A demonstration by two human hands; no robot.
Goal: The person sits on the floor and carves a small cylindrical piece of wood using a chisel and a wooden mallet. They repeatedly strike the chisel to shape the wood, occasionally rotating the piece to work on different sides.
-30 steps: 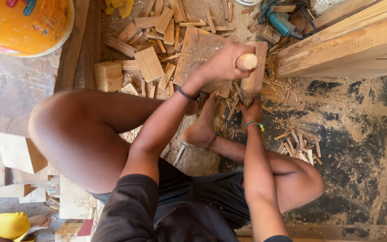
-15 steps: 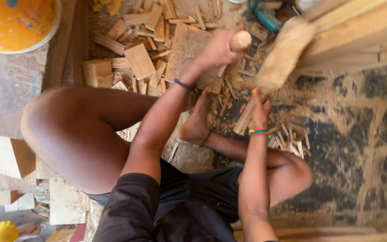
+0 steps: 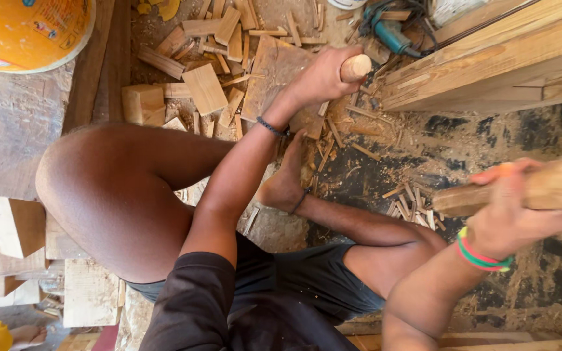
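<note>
Two hands are at work, well apart from each other. We grip a round wooden handle [image 3: 356, 67] in our left hand [image 3: 323, 77], fingers clenched around it so only its pale rounded end shows above the fist; what lies below the handle is hidden by the hand. This hand hangs over a flat wooden block [image 3: 274, 71] on the floor, just above our bare foot [image 3: 285, 182].

Our right hand [image 3: 512, 218] is raised at the right edge of the view, closed around a wooden piece [image 3: 482, 198] that runs sideways through the fist, its squared end sticking out to the left and its other end blurring into a pale, wider shape at the frame edge. A red and green bangle [image 3: 482, 257] circles that wrist, and a dark band [image 3: 271, 127] circles the left one.

Many wood offcuts [image 3: 204, 88] and splinters lie scattered on the floor beyond the knee. An orange bucket [image 3: 27, 29] stands at the upper left, long timber planks [image 3: 489, 62] at the upper right, with a teal power tool [image 3: 391, 36] just beside them.
</note>
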